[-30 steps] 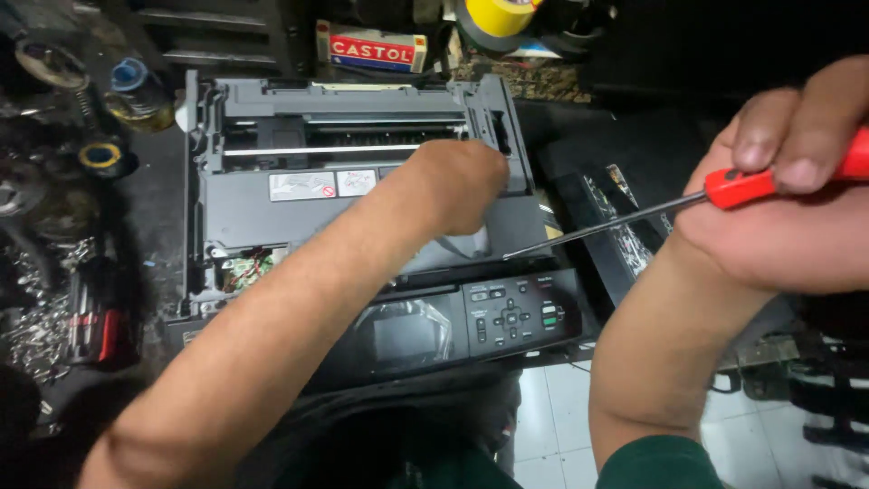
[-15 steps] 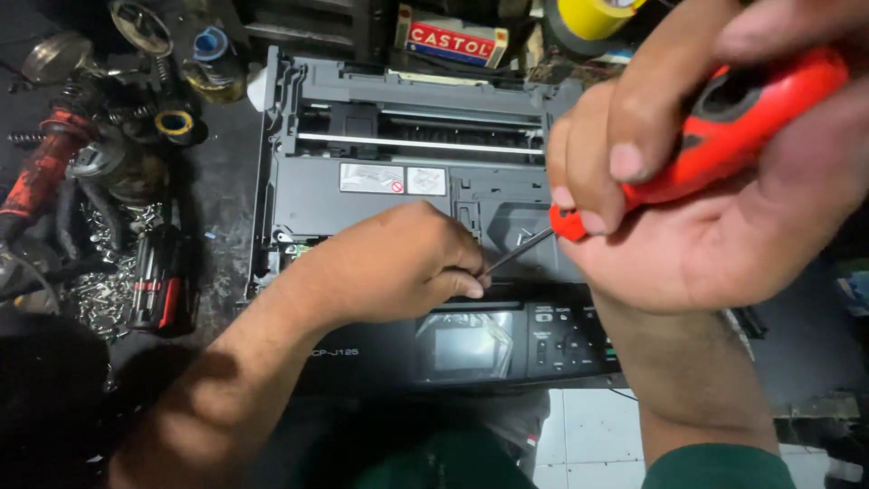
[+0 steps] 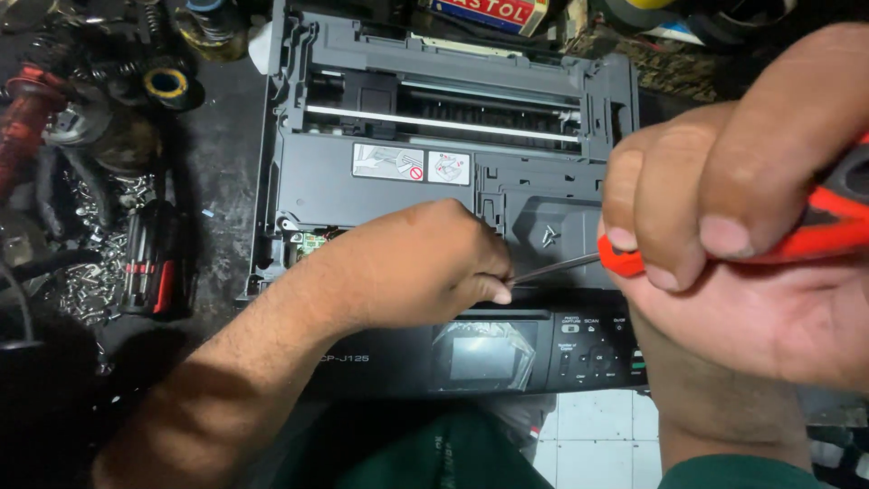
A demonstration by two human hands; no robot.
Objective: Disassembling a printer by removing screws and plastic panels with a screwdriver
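Note:
An opened dark grey printer (image 3: 398, 181) lies in front of me with its top cover off, showing a metal rail and inner parts. My left hand (image 3: 425, 263) rests on the printer's front middle, fingers curled, its thumb and fingertips pinching the metal tip of a screwdriver. My right hand (image 3: 751, 244) is close to the camera at the right, gripping the red handle of that screwdriver (image 3: 625, 258), whose thin shaft (image 3: 552, 269) runs left to the left hand. Two loose screws (image 3: 549, 235) lie on the printer's deck just above the shaft.
The printer's control panel with small screen (image 3: 484, 355) and buttons faces me. At the left lie a red-and-black tool (image 3: 149, 263), a pile of small screws (image 3: 86, 281), tape rolls (image 3: 167, 83) and other clutter. A can (image 3: 493, 11) stands behind the printer.
The view has shifted and closed in on the printer. My right hand with the screwdriver has come nearer the camera; my left hand stays at the shaft's tip on the printer's front.

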